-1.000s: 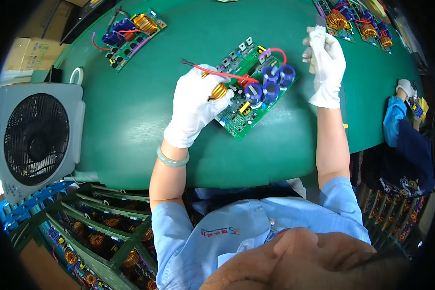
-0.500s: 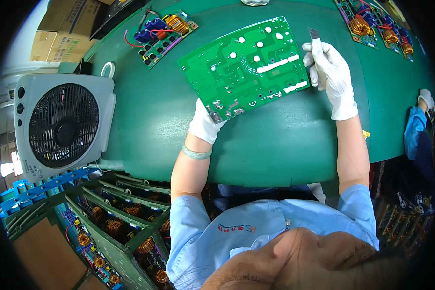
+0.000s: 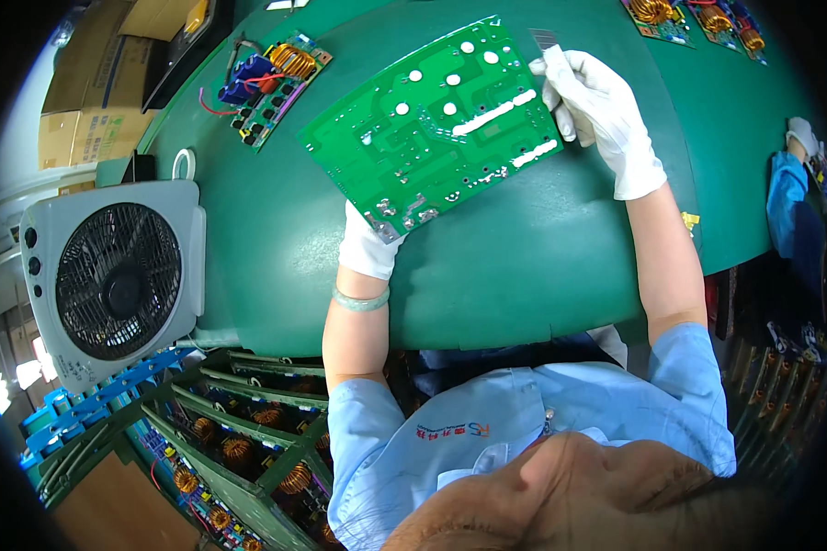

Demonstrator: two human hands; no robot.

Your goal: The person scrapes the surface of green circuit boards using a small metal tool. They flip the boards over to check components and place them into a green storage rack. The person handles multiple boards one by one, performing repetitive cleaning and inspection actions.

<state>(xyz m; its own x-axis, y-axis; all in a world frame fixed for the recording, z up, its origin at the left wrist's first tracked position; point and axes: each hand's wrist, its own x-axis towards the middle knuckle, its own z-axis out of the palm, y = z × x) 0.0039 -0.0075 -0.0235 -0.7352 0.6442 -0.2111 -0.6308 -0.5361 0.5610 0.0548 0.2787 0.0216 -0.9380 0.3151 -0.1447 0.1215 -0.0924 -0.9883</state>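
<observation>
A green circuit board [image 3: 413, 119] is held up over the bench, tilted, with its solder side toward me. White round dabs and two long white strips mark that face. My left hand [image 3: 368, 250], in a white glove, grips the board by its near left corner; the fingers are hidden beneath it. Beside the board's right edge, my gloved right hand [image 3: 597, 110] pinches a small flat grey piece with thin light lines [image 3: 544, 39] between thumb and forefinger. I cannot make out what kind of thing that piece is. Its other fingers curl close to the board's edge.
Assembled boards with copper coils lie on the green bench [image 3: 487, 285], one at the far left [image 3: 271, 87] and several at the far right [image 3: 689, 20]. A grey box fan [image 3: 119, 275] stands left. Green racks of boards [image 3: 239, 459] fill the lower left. Another person's gloved hand [image 3: 801, 136] is at right.
The view has shifted, so the board and both hands appear further left. My grip on the board and the pinch on the grey piece stay the same.
</observation>
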